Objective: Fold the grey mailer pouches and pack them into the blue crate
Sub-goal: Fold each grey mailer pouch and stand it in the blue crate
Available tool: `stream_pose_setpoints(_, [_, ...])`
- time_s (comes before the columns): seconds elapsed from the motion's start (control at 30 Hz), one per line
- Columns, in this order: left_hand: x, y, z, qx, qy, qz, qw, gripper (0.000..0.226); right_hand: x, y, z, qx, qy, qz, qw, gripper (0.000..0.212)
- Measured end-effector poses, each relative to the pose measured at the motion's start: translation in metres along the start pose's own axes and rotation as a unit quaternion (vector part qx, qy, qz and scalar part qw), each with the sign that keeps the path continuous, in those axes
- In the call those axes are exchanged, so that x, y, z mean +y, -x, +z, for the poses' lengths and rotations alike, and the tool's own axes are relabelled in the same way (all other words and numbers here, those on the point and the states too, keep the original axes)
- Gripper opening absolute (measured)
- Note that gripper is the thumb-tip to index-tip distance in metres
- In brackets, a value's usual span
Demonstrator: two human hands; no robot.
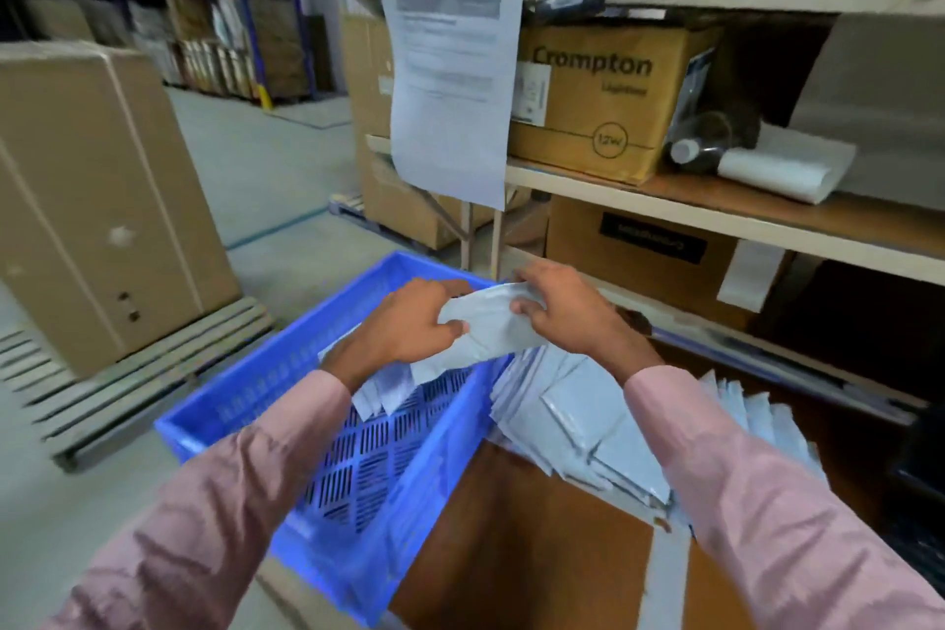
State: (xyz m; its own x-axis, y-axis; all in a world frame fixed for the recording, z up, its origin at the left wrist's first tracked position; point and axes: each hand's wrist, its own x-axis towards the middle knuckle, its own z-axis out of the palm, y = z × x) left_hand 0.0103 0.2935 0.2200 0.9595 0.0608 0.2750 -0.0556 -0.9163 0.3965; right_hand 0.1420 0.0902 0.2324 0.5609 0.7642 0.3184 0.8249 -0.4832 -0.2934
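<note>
Both hands hold one grey mailer pouch point(486, 327) above the far end of the blue crate point(286, 404). My left hand point(414, 322) grips its left end and my right hand point(567, 312) grips its right end; the pouch is bent between them. Several folded grey pouches point(378, 394) lie inside the crate under my left wrist. A loose pile of flat grey pouches point(578, 430) lies right of the crate on a brown cardboard surface point(511, 542), partly hidden by my right sleeve.
A shelf unit point(716, 205) with cardboard boxes stands right behind the crate, with a printed sheet point(450, 82) hanging from it. A tall cardboard box point(97, 200) on a pallet point(128, 373) stands at the left. Bare concrete floor lies between them.
</note>
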Motion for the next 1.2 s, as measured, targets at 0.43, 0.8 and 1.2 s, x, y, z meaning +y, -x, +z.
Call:
stream_pose_setpoints(0.43, [-0.159, -0.025, 0.048, -0.094, 0.05, -0.113, 0.988, 0.039, -0.012, -0.122, 0.166, -0.097, 0.018, 0.113, 0.989, 0.025])
stream_pose_setpoints(0.8, [-0.186, -0.036, 0.106, -0.128, -0.026, -0.127, 0.983, 0.019, -0.016, -0.142, 0.243, -0.073, -0.087, 0.318, 0.941, 0.048])
stream_pose_setpoints(1.2, [-0.188, -0.042, 0.116, -0.14, -0.068, -0.116, 0.981, 0.048, -0.011, -0.152, 0.26, -0.113, -0.127, 0.371, 0.913, 0.03])
